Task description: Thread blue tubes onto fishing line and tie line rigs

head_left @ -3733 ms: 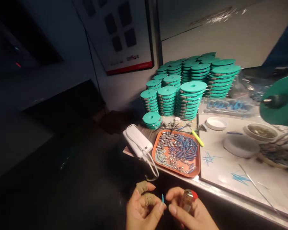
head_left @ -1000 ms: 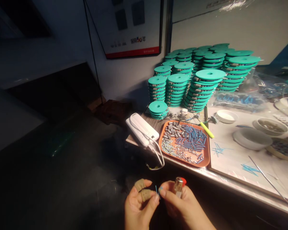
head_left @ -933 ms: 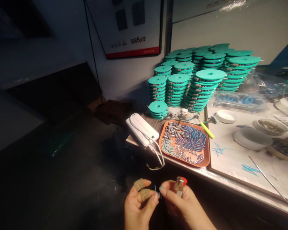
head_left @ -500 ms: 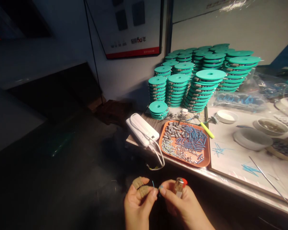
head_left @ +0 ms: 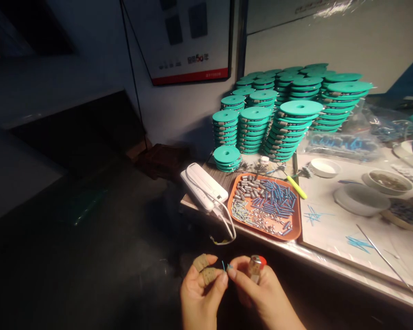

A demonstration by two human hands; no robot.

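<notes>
My left hand (head_left: pixel 206 291) is pinched, thumb against index finger, and a thin blue strand (head_left: pixel 223 266) sticks up from the fingertips. Tan tape wraps two of its fingers. My right hand (head_left: pixel 258 286) almost touches it, its thumb and index finger closed on a tiny bluish end (head_left: pixel 230 267). A lighter (head_left: pixel 255 266) with a metal top and a red part is tucked in the same right hand. Both hands are in front of the table edge, below an orange tray (head_left: pixel 231 219) of sorted small parts: grey cylinders, blue ribbed pieces, pale tubes and shiny metal bits.
Several stacks of green spools (head_left: pixel 256 113) stand at the back. A white power bank (head_left: pixel 203 188) with a cable lies left of the tray. A yellow-handled tool (head_left: pixel 296 187), loose blue strands (head_left: pixel 359 244), a metal rod (head_left: pixel 381 254) and bowls (head_left: pixel 361 200) lie to the right.
My left hand has shifted slightly right, bringing its fingertips nearer my right hand's. The right hand has moved slightly left, still with the lighter. The tray and spools are unchanged.
</notes>
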